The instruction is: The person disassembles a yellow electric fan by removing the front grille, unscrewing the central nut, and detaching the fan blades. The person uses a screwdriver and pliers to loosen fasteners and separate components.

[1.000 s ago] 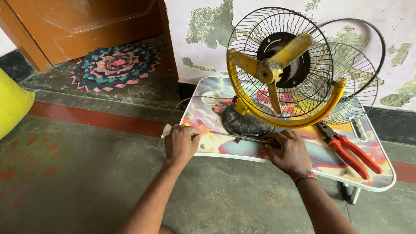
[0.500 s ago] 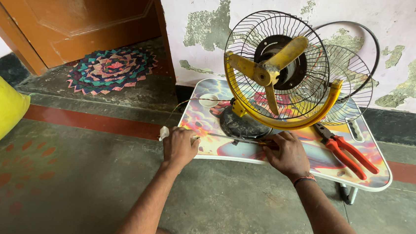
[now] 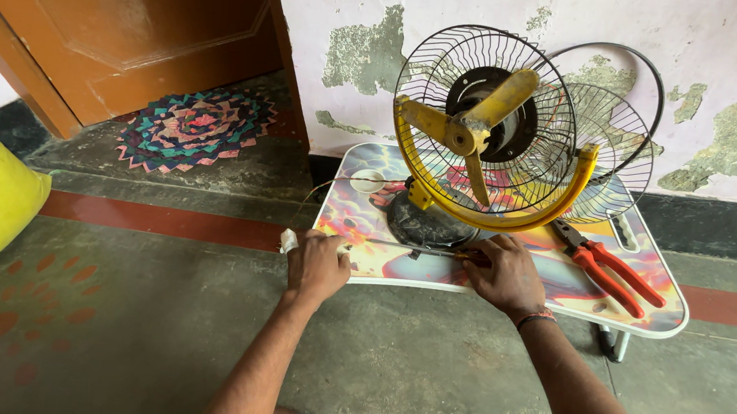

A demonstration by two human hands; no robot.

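The right hand [image 3: 508, 275] closes around a screwdriver [image 3: 422, 249] lying on the small table [image 3: 641, 312], while the left hand [image 3: 316, 264] pinches a white cloth [image 3: 289, 241] at its tip. It looks like wiping the shaft beside the yellow fan [image 3: 479, 137]; a steady handle matters next.

We see soft, even daylight, no harsh shadows or glare; focus stays sharp around our hands, with wide-angle stretching beyond them at the edges.

Home interior, floor-level repair spot. Peeling painted wall [image 3: 383, 24], wooden door [image 3: 119, 30], woven doormat [image 3: 195, 128], concrete floor [image 3: 114, 327]. Low folding table [image 3: 359, 211] against wall, dismantled yellow fan [image 3: 488, 138] on it.
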